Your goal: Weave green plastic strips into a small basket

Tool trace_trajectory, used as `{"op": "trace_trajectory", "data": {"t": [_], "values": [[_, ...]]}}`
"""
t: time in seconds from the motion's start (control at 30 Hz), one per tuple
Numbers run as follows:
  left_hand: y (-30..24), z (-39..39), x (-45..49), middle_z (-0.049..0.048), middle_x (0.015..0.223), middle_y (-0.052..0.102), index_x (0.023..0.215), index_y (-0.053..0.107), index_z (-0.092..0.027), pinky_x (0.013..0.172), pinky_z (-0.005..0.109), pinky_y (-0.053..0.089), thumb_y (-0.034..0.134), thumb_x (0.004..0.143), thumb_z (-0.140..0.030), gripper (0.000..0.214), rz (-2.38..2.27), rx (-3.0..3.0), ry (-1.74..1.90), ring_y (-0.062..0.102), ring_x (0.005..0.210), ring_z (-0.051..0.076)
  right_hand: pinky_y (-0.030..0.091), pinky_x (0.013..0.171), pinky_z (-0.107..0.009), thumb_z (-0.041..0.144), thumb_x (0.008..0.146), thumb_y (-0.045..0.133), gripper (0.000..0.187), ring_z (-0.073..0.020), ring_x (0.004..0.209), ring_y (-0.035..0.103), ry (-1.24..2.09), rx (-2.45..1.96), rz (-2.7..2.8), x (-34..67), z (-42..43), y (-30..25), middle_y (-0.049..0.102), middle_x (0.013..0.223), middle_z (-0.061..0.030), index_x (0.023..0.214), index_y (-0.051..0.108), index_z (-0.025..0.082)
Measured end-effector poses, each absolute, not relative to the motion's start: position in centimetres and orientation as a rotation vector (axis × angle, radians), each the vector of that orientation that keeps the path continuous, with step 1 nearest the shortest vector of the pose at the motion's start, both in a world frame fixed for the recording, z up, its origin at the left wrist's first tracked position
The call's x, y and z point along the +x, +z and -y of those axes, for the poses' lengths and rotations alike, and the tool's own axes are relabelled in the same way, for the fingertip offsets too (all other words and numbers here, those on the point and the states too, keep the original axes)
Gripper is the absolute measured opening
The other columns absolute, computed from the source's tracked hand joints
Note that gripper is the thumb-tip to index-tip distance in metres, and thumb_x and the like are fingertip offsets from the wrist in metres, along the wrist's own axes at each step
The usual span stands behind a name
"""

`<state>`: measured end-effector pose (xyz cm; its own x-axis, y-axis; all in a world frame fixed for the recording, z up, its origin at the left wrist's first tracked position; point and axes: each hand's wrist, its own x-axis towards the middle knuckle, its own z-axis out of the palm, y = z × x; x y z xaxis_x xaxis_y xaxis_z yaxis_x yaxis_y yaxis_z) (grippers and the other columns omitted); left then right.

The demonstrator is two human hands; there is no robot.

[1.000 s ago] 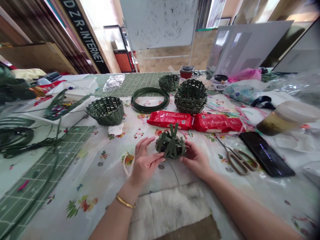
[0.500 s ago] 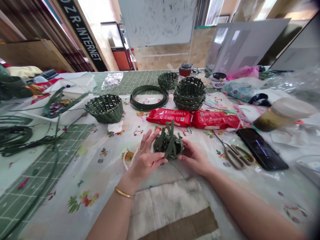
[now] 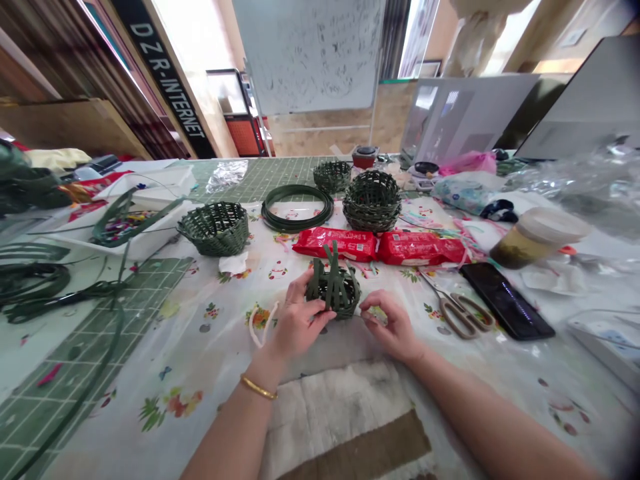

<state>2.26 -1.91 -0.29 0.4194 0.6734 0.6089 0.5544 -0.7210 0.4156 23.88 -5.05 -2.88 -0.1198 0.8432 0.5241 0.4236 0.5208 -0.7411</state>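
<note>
A small half-woven green basket with loose strips sticking up stands on the flowered tablecloth in front of me. My left hand grips its left side, thumb against the weave. My right hand is just right of the basket, fingers pinched together on something thin that I cannot make out, perhaps a strand running to the basket's base.
Finished green baskets, a coil of green strip, two red packets, scissors, a black phone, and a lidded cup lie beyond. A white tray and loose strips sit left.
My left fingers, spread earlier, have closed onto the basket. My right hand has come off the basket's right side and pinched shut beside it. The basket stands more upright.
</note>
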Motion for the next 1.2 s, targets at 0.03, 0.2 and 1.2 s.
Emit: {"op": "trace_trajectory", "data": {"t": [0.03,0.2,1.2], "values": [[-0.1,2.1,2.4,0.0106,0.131,0.044,0.073,0.068,-0.018,0.100,0.048,0.044,0.063,0.078,-0.023,0.008,-1.109,2.528,1.178,0.041,0.124,0.029,0.046,0.077,-0.037,0.023,0.082,0.055,0.010,-0.0197,0.083,0.057,0.550,-1.039,1.785,23.8,5.3,-2.8,0.062,0.085,-0.0043,0.092,0.058,0.023],[0.0,2.6,2.9,0.0104,0.131,0.041,0.073,0.067,-0.017,0.099,0.046,0.043,0.061,0.078,-0.020,0.008,-1.109,2.560,1.223,0.042,0.121,0.027,0.050,0.078,-0.037,0.030,0.082,0.059,0.018,-0.0191,0.084,0.064,0.895,-0.987,1.510,22.5,5.9,-3.3,0.070,0.088,-0.0042,0.099,0.063,0.024],[-0.5,2.0,3.2,0.0074,0.134,0.039,0.077,0.069,-0.019,0.101,0.047,0.039,0.062,0.079,-0.023,0.009,-1.155,2.386,1.247,0.038,0.125,0.028,0.048,0.087,-0.037,0.028,0.091,0.045,0.018,-0.0192,0.105,0.056,0.964,-0.974,1.612,20.5,6.7,0.5,0.058,0.116,-0.0069,0.105,0.055,0.026]]}}
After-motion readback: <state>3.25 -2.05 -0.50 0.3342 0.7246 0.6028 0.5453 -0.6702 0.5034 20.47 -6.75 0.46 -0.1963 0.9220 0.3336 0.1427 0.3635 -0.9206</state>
